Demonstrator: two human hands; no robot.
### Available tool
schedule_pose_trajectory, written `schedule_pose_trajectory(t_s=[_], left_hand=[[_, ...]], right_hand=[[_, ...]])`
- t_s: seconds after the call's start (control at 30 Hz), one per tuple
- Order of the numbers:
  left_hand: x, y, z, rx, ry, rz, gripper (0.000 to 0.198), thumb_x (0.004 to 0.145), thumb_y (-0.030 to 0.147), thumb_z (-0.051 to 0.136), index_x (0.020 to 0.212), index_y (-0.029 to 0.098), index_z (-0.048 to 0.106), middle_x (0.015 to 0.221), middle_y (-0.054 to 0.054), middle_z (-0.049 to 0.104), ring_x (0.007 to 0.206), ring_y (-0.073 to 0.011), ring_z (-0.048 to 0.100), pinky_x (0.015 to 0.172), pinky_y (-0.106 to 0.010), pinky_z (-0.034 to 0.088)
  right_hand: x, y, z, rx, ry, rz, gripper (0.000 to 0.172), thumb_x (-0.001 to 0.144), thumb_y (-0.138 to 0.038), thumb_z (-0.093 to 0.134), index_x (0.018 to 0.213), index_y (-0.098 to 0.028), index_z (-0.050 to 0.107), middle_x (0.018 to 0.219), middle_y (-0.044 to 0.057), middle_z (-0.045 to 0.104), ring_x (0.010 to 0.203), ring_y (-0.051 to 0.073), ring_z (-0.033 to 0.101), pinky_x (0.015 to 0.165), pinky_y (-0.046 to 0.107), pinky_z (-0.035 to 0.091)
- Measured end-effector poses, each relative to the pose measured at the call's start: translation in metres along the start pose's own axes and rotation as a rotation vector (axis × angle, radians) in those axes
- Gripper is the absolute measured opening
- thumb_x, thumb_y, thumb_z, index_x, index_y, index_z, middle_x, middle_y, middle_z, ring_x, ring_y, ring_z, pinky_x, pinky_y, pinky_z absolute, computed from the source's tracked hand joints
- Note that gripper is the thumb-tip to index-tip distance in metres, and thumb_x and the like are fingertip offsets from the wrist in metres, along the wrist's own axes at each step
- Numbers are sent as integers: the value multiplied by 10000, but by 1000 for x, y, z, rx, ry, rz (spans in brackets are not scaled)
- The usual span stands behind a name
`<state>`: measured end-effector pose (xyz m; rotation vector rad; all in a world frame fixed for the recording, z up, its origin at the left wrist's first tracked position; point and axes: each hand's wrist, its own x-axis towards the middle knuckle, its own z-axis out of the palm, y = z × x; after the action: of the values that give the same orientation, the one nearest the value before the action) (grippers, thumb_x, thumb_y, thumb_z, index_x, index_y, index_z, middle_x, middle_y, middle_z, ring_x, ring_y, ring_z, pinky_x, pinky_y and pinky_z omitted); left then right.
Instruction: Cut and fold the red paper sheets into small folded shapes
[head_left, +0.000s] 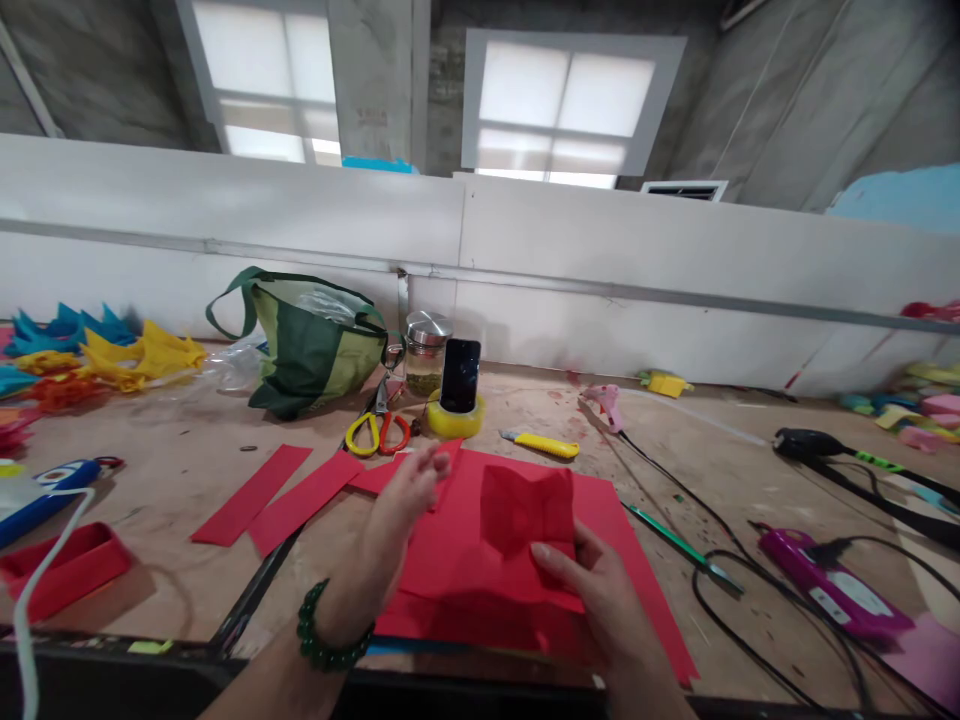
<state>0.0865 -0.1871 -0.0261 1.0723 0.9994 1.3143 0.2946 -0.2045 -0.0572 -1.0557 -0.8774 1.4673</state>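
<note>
My right hand (pixel 589 575) grips a creased red piece (pixel 526 510) by its right side, thumb on the front. To its left, my left hand (pixel 401 520) is raised with its fingers apart, near a narrow red strip (pixel 448 475); whether it touches the strip is unclear. Below both hands lie large red sheets (pixel 622 560). Two red strips (pixel 251 495) rest on the table to the left. A yellow cutter (pixel 547 445) lies beyond the sheets, beside scissors (pixel 379 432) with one yellow and one red handle.
A phone (pixel 460 375) stands in a yellow tape roll, with a jar (pixel 426 350) and green bag (pixel 315 340) behind. Right: pink glue gun (pixel 604 405), green cutter (pixel 682 545), purple power strip (pixel 832 585), black cables. Left: red box shape (pixel 67 570), blue tool (pixel 52 495).
</note>
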Motion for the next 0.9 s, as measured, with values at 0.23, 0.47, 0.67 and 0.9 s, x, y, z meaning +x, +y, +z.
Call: schedule_pose_trajectory(t_s=[0.23, 0.47, 0.67, 0.9], left_hand=[[-10, -13, 21, -139, -337, -353, 425, 688, 461, 710, 947, 128, 656, 979, -123, 709, 869, -243, 675, 754, -322, 525], [58, 21, -4, 127, -446, -391, 299, 636, 317, 698, 865, 130, 655, 733, -60, 710, 575, -171, 658, 544, -267, 518], [93, 10, -16, 343, -603, -465, 122, 548, 156, 653, 658, 106, 670, 530, -38, 661, 406, -131, 565, 382, -186, 389], [102, -6, -42, 251, -678, -418, 274, 532, 89, 581, 781, 133, 685, 642, 16, 660, 469, -72, 519, 405, -145, 332]], right_hand=[[1, 20, 26, -77, 8, -165, 419, 638, -403, 817, 954, -180, 656, 947, 113, 750, 858, 310, 711, 787, 466, 574], [28, -57, 15, -624, 55, -538, 768, 660, -404, 788, 1333, -229, 459, 1186, 120, 640, 999, 251, 644, 917, 450, 495], [71, -69, 25, -797, -146, -405, 636, 638, -213, 728, 1257, -183, 581, 887, 49, 719, 765, 201, 659, 713, 356, 515], [107, -48, 9, -625, -295, -264, 242, 651, -199, 647, 887, -168, 691, 691, -16, 691, 619, 134, 619, 585, 251, 457]])
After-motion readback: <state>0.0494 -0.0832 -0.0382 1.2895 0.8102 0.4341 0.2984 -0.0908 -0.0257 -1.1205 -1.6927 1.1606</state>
